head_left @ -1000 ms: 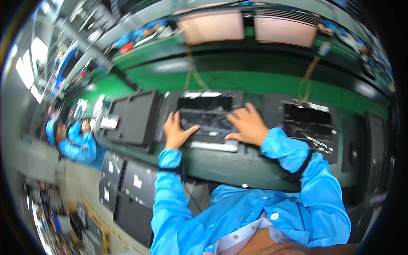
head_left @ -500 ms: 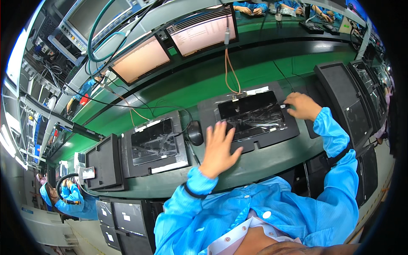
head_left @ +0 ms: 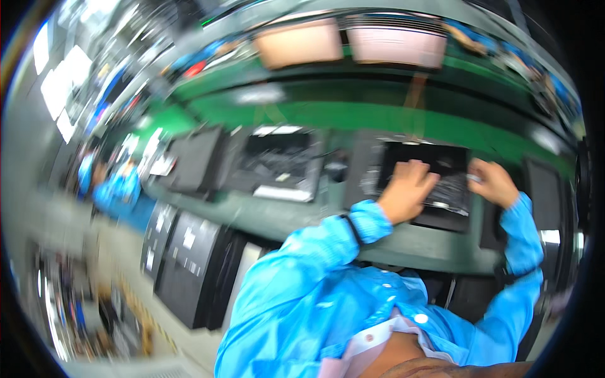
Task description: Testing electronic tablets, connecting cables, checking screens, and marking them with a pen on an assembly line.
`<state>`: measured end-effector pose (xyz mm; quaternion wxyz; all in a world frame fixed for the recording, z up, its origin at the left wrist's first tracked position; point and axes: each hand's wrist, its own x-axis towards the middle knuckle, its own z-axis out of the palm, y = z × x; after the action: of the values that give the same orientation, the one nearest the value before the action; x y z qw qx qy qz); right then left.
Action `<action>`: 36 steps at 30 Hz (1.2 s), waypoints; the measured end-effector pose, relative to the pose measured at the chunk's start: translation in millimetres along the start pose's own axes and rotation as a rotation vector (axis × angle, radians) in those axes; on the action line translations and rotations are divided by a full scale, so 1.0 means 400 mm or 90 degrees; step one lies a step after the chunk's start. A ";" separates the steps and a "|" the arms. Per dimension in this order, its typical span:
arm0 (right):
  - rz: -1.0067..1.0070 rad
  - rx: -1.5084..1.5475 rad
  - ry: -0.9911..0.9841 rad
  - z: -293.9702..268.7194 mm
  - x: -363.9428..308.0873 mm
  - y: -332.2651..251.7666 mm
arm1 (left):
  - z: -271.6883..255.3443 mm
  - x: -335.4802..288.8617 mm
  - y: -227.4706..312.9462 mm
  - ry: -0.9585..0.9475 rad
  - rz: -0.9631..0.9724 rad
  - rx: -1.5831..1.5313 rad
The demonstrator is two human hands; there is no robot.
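Note:
A black, glossy flat screen panel [head_left: 450, 183] lies in a dark foam tray [head_left: 362, 173] on the bench, its near half covered with wrinkled clear film. My left hand [head_left: 405, 192] is over the panel's near left part, fingers stretched forward; blur hides whether they touch it. At the panel's right edge, my right hand [head_left: 496, 183] is closed, thumb and forefinger together on a small whitish piece I cannot make out. To the left, a second screen panel [head_left: 277, 154] sits in its own tray with film on it.
A dark computer mouse [head_left: 337, 169] lies between the two trays. Empty black trays stand at the left [head_left: 192, 157] and right [head_left: 543, 192]. Two lit monitors [head_left: 299, 43] are at the back. Black cases [head_left: 189, 264] stack below the bench's left part. Another person in blue [head_left: 120, 189] is far left.
The whole view has swung, shifting the bench rightward in the picture, with blur. My left hand has moved from the near left corner onto the panel. My right hand stays at its right edge.

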<state>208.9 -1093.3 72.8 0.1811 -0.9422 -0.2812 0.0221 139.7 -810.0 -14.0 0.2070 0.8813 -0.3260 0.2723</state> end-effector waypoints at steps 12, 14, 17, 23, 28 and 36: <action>0.085 -0.168 0.268 0.135 -0.209 0.229 | -0.677 -0.497 0.035 0.672 -0.581 -0.147; 0.141 -0.115 0.238 0.195 -0.271 0.290 | -0.870 -0.726 0.055 0.806 -0.678 -0.226; 0.180 -0.122 0.214 0.255 -0.335 0.343 | -1.114 -1.068 0.108 0.931 -0.852 -0.371; 0.145 -0.182 0.268 0.267 -0.359 0.379 | -1.209 -1.570 0.213 0.965 -1.094 -0.458; 0.112 -0.138 0.316 0.282 -0.370 0.341 | -1.170 -1.645 0.209 0.801 -1.323 -0.171; 0.230 -0.037 0.395 0.259 -0.374 0.250 | -0.820 -0.933 0.010 0.410 -0.813 0.406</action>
<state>120.4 -1217.1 -68.3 0.2238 -0.9434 -0.0423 -0.2412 -214.6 -462.5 8.4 0.1452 0.7925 0.4143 0.4233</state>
